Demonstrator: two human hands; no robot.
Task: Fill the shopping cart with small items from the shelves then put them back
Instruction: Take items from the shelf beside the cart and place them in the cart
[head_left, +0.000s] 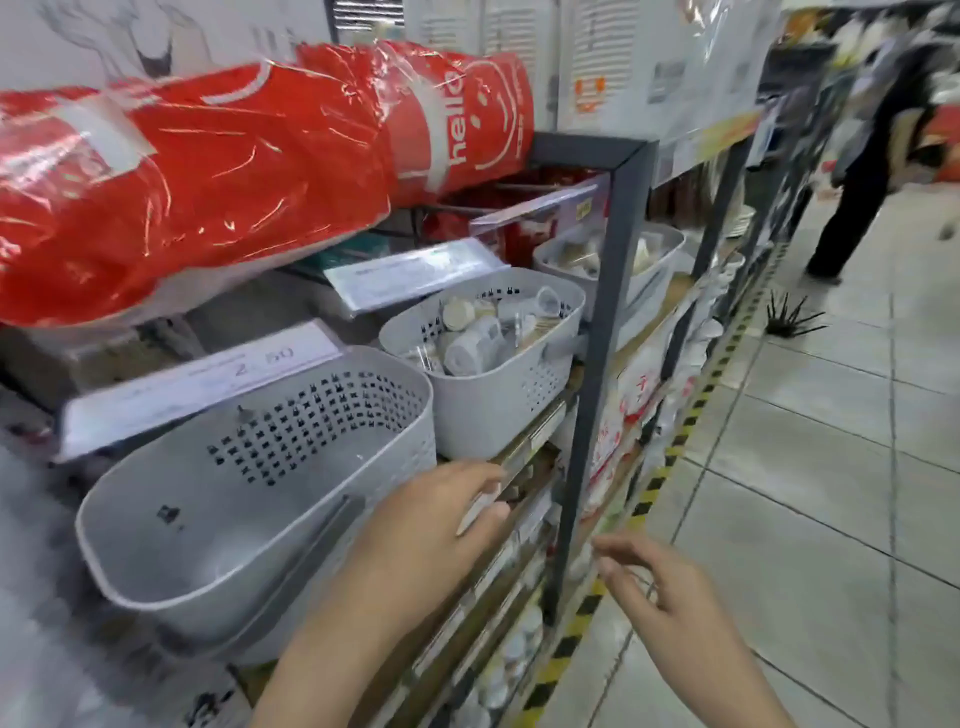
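— Small items (483, 332) sit in the second white basket (509, 400) up the shelf; how do your hands stand?

— My right hand (660, 592) is nearest me, low by the striped floor tape (571, 639), fingers loosely spread and holding nothing. My left hand (441, 514) is just past it at the shelf edge (524, 447), below the corner of the near basket (249, 493). Something pale and thin shows under its fingers, but with the blur I cannot tell whether I have hold of it or it belongs to the shelf

— And the near basket?

— It looks bare inside, as far as I can see. The full one stands just beyond it, touching or nearly so

— How would those pieces handle?

— They look like little plastic tubs and wrapped rolls, so I judge them light, fairly stiff and a bit slick in their film. I would pinch one from above by its rim or round its body, not scoop several, since a loose heap shifts

— Anything farther off?

— Red wrapped bundles (182, 171) hang over the baskets, a third basket (623, 260) sits behind the grey upright (597, 332), and a person (872, 156) stands far down the aisle. No cart is in view
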